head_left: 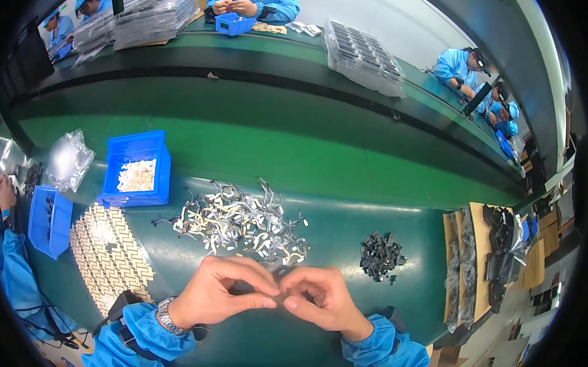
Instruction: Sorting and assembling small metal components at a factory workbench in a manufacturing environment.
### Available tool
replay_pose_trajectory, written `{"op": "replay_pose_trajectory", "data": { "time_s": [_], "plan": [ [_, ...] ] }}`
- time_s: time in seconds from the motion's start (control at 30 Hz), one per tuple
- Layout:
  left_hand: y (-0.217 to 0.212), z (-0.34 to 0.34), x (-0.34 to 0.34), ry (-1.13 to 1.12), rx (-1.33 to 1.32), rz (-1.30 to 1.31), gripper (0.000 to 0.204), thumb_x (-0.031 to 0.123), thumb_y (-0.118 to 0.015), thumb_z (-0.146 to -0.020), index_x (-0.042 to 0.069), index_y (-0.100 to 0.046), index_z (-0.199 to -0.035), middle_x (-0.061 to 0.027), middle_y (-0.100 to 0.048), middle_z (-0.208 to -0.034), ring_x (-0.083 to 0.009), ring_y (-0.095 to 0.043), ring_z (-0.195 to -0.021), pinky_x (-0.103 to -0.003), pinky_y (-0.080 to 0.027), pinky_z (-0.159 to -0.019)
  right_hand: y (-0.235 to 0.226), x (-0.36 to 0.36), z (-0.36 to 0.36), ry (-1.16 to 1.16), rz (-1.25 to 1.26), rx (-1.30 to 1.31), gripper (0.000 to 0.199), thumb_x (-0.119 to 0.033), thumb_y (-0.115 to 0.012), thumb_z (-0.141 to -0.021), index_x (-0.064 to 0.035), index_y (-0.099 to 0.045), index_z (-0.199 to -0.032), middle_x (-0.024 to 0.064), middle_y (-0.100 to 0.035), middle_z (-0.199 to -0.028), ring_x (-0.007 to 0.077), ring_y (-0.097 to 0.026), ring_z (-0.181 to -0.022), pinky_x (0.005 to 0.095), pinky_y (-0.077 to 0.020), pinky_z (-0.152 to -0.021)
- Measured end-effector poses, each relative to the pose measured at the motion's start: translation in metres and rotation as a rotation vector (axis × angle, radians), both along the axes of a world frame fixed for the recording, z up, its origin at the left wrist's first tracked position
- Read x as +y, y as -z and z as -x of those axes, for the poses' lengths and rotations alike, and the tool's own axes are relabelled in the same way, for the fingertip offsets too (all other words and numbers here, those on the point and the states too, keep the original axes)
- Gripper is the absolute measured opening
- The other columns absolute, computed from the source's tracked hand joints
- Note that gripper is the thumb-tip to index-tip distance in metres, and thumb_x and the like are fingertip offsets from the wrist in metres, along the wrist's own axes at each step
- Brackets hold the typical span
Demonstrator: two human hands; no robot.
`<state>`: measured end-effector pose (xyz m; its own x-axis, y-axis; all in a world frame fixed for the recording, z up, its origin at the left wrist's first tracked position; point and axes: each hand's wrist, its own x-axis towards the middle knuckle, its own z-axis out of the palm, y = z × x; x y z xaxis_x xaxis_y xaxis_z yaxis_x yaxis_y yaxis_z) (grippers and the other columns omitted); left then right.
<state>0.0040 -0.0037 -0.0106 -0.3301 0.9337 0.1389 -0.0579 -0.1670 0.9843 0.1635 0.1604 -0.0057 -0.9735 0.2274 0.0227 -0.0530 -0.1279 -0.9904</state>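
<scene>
My left hand and right hand meet fingertip to fingertip, pinching a small dark part between them; most of it is hidden by my thumbs and forefingers, so I cannot make out its shape; just beyond my fingers lies a tangled heap of silver metal clips, nothing between it and my hands; beyond my right hand, a little apart, sits a small pile of black pieces; to the left of my left hand lies a sheet of tan pads; beyond that sheet a blue bin holds pale pieces, too small to tell apart; further left a second blue bin holds dark bits.
</scene>
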Motion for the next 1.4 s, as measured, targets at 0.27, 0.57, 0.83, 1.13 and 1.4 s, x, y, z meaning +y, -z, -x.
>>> {"op": "replay_pose_trajectory", "data": {
  "time_s": [0.27,0.57,0.83,1.13,1.4],
  "plan": [
    [0.0,0.001,0.0,-0.009,0.029,0.02,0.021,0.0,-0.085,-0.079,0.003,-0.079,-0.099,-0.0096,-0.074,-0.101,-0.0188,-0.069,-0.095,-0.032,-0.056,-0.085,-0.001,-0.001,0.0,-0.019,0.01,-0.031,0.016,-0.01,-0.075,-0.095,0.0014,-0.068,-0.103,-0.0016,-0.062,-0.082,0.0037,-0.05,-0.069,0.0213,-0.0391,-0.058],
    [-0.005,0.001,-0.001,-0.005,0.075,0.041,0.022,0.003,-0.085,-0.08,0.005,-0.079,-0.101,-0.008,-0.074,-0.1,-0.0167,-0.068,-0.093,-0.029,-0.055,-0.08,0.004,0.0,-0.003,-0.082,0.246,0.005,0.01,-0.002,-0.07,-0.097,0.004,-0.067,-0.105,0.0026,-0.066,-0.093,0.0072,-0.06,-0.085,0.0243,-0.0498,-0.071],
    [0.001,-0.004,-0.005,-0.017,-0.151,0.058,0.026,0.0,-0.082,-0.084,-0.001,-0.075,-0.108,-0.0098,-0.075,-0.103,-0.015,-0.071,-0.095,-0.03,-0.058,-0.085,0.003,-0.002,-0.003,-0.104,0.239,0.014,0.011,0.0,-0.067,-0.099,0.0044,-0.065,-0.109,0.0033,-0.066,-0.098,0.0082,-0.061,-0.091,0.0252,-0.0518,-0.079],
    [-0.002,-0.008,-0.005,-0.089,-0.102,0.059,0.023,-0.003,-0.08,-0.084,-0.001,-0.075,-0.107,-0.0114,-0.076,-0.101,-0.0161,-0.073,-0.095,-0.031,-0.06,-0.088,0.003,0.0,0.0,-0.076,0.12,-0.02,0.008,-0.003,-0.069,-0.098,0.0024,-0.064,-0.101,-0.0009,-0.059,-0.089,0.004,-0.052,-0.076,0.0228,-0.0444,-0.065],
    [-0.014,-0.009,-0.001,-0.128,0.265,0.069,0.018,0.003,-0.086,-0.079,0.001,-0.076,-0.094,-0.0087,-0.078,-0.091,-0.0165,-0.076,-0.084,-0.027,-0.059,-0.078,0.006,-0.001,0.0,-0.06,0.134,-0.089,0.01,-0.006,-0.073,-0.095,0.0007,-0.067,-0.093,-0.0025,-0.061,-0.081,0.0021,-0.052,-0.07,0.0203,-0.0397,-0.059]
  ]
}}
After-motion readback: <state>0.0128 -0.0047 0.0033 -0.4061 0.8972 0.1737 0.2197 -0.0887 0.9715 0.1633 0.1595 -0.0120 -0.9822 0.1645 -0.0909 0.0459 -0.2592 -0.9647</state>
